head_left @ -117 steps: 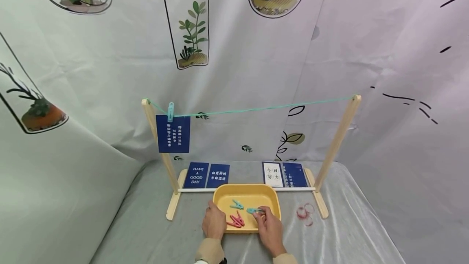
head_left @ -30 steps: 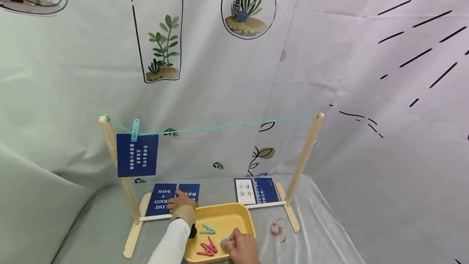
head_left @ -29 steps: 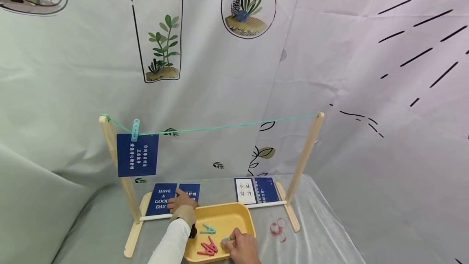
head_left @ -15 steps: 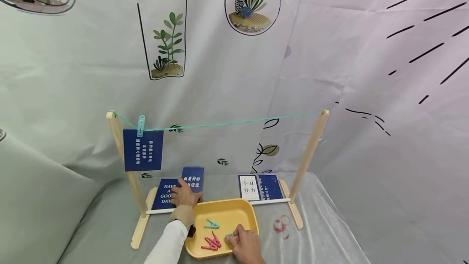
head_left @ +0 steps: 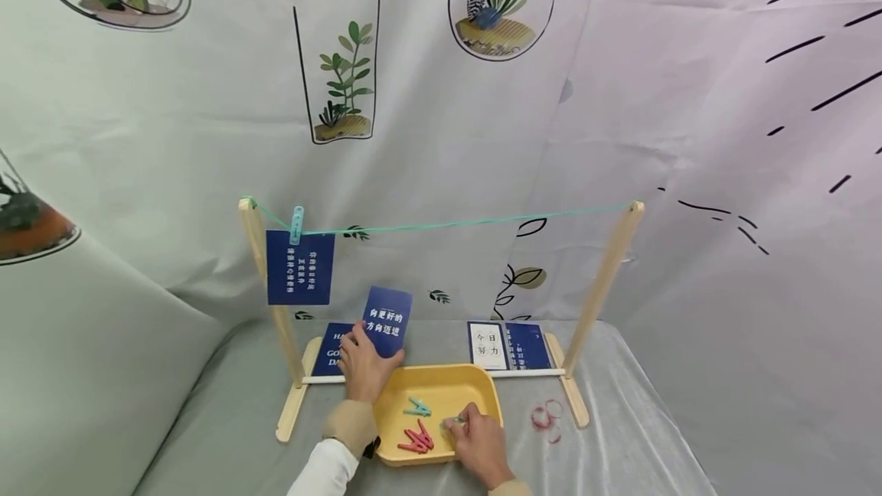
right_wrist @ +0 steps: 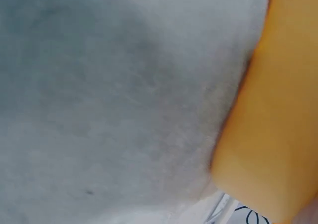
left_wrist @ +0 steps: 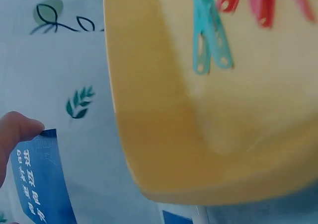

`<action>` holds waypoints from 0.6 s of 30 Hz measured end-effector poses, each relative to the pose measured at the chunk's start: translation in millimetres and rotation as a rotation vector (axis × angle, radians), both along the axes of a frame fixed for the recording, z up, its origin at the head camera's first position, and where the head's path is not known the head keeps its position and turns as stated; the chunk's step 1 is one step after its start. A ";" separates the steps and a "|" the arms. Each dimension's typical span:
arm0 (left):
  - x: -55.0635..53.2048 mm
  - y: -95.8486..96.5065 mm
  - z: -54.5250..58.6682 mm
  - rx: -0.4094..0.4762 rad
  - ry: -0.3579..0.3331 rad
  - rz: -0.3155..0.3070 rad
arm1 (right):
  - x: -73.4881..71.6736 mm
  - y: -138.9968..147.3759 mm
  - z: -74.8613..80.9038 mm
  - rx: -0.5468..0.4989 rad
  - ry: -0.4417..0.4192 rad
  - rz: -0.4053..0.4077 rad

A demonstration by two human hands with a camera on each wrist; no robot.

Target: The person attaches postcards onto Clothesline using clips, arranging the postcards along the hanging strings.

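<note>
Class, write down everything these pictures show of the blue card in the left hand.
The blue card is a thin, flat rectangle, apparently stiff paper, with two rows of white Chinese characters. The left hand grips it, fingers at its left side, thumb near its lower right corner. It is held up on a slant: in the head view its top leans right, and it shows beyond the yellow tray and below the green line.
</note>
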State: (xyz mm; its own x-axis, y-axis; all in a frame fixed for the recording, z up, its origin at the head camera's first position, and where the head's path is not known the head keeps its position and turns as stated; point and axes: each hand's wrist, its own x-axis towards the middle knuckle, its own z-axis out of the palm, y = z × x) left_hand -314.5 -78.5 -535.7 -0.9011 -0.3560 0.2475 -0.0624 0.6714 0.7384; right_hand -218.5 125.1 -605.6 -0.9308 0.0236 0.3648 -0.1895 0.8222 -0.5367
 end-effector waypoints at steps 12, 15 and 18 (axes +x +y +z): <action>64.6 9.2 3.3 -0.040 0.124 0.022 | -5.9 -3.4 31.5 -0.182 0.047 0.022; 68.4 9.6 6.6 -0.041 0.145 0.042 | -10.3 -5.8 44.4 -0.193 0.099 0.046; 70.2 10.2 9.8 -0.041 0.175 0.058 | -15.7 -7.9 61.9 -0.191 0.164 0.091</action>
